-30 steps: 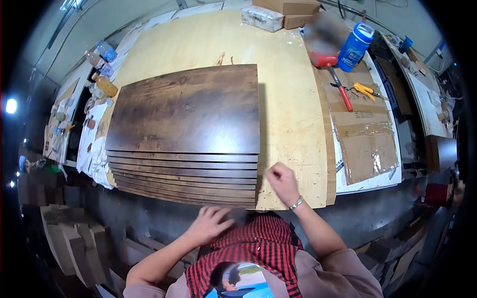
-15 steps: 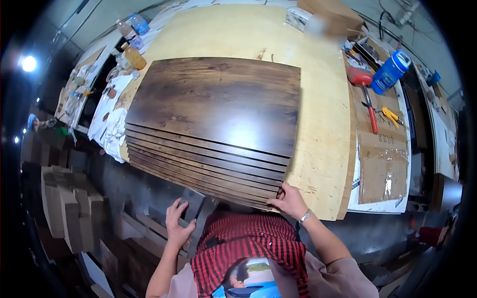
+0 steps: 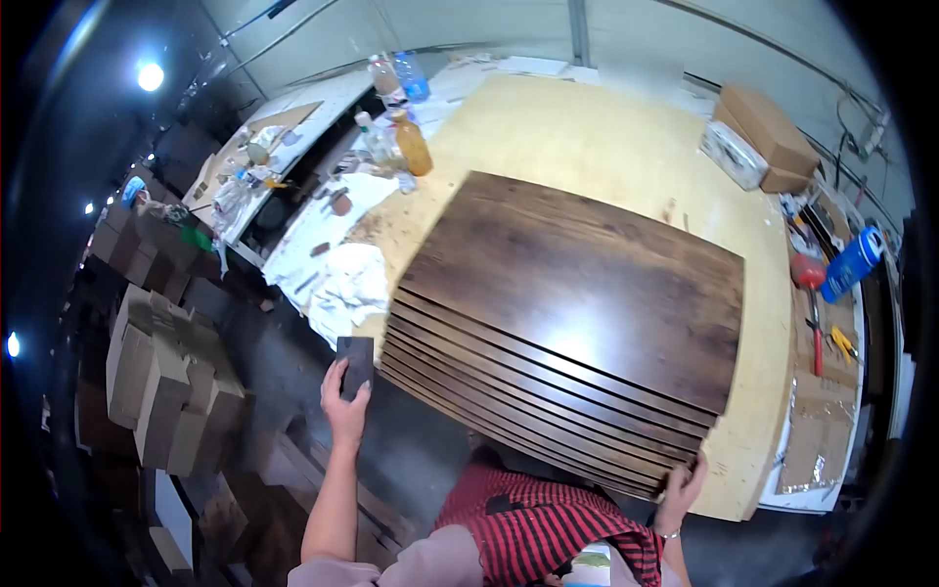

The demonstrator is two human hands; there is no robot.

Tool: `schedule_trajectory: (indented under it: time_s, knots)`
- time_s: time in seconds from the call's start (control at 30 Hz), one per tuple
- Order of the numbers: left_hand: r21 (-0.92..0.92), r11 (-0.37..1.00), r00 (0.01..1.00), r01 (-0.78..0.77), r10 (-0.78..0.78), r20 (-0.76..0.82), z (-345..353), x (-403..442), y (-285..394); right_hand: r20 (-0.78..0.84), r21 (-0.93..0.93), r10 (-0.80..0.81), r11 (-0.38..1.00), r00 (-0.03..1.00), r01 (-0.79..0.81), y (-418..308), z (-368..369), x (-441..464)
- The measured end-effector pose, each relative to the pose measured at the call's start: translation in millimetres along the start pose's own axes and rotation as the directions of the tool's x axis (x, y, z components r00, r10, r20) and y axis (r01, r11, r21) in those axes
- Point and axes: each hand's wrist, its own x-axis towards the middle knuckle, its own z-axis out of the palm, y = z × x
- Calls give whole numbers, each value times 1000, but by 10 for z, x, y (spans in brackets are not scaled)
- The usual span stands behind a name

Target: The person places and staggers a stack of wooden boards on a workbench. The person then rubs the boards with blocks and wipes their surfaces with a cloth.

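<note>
Where boards (image 3: 577, 264) overlap, the right hand (image 3: 677, 497) touches them.

Board stack (image 3: 577, 274) on the table (image 3: 587, 122), bottles (image 3: 413, 147) behind-left, box (image 3: 768, 137) behind-right, mallet (image 3: 808, 271) to the right.

Dark-brown, wood-grained rectangular boards (image 3: 577, 279) lie stacked flat — front edges stepped (top face shiny) — a dark-grey rectangular block (image 3: 357, 364) held near their left corner.

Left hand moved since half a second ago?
Yes. Against the board stack, the left hand has gone left, from in front of its front edge to just off its front-left corner.
</note>
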Motion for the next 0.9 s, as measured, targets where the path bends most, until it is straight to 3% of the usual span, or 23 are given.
schedule_trajectory:
  time_s: [0.03,0.07,0.23,0.27,0.33,0.4,0.43,0.47,0.5,0.57,0.6,0.67,0.73,0.8,0.83,0.87,0.9]
  knots:
    - [1,1000,1000,-10,10,-19,11,230,-124,-101,-20,23,999,995,-25,-155,162,-79]
    - [-6,1000,999,-18,18,-38,86,504,-204,-300,-133,-142,985,943,106,142,341,-66]
    - [20,991,992,-129,128,20,669,1601,-478,-433,-488,-189,871,881,-53,625,434,141]
    - [-67,985,985,-159,163,59,852,1756,-545,-437,-530,-209,846,875,-62,729,377,184]
    - [-229,938,947,-260,294,128,989,2081,-499,-456,-505,-199,860,867,-69,785,283,224]
    - [-104,877,878,-469,476,58,1034,2592,-947,-447,-565,-193,818,873,-108,686,168,167]
    - [-103,945,951,-310,310,-17,1064,2794,-1181,-480,-757,-226,596,848,-269,520,152,39]
    - [-22,964,964,-263,262,-55,1053,3007,-1436,-448,-796,-490,599,748,-85,268,330,-102]
    - [108,969,970,-222,231,-75,1043,3202,-1683,-352,-783,-497,620,793,40,-60,540,-233]
    - [202,972,992,-120,111,53,1030,3473,-2118,-177,-682,-493,686,852,256,-722,1236,-429]
    - [305,946,994,-105,109,4,1107,3539,-2321,-97,-597,-484,727,870,338,-1078,1660,-494]
    - [438,899,1000,6,-13,12,1193,3626,-2508,238,-420,-500,720,833,553,-1899,2457,-532]
    - [479,878,997,6,-43,66,1219,3709,-2659,406,-277,-602,636,687,721,-2470,3236,-510]
    - [433,901,996,12,-48,73,1206,3687,-2695,639,-16,-548,692,539,722,-2794,3860,-458]
    - [365,931,998,17,-37,48,1114,3664,-2579,799,8,-420,721,429,693,-2891,4148,-433]
    - [298,954,999,21,-29,23,1013,3610,-2462,844,105,-431,715,318,692,-2971,4519,-439]
    - [220,975,1000,12,-11,-7,927,3538,-2366,897,71,-368,668,245,741,-3009,4864,-481]
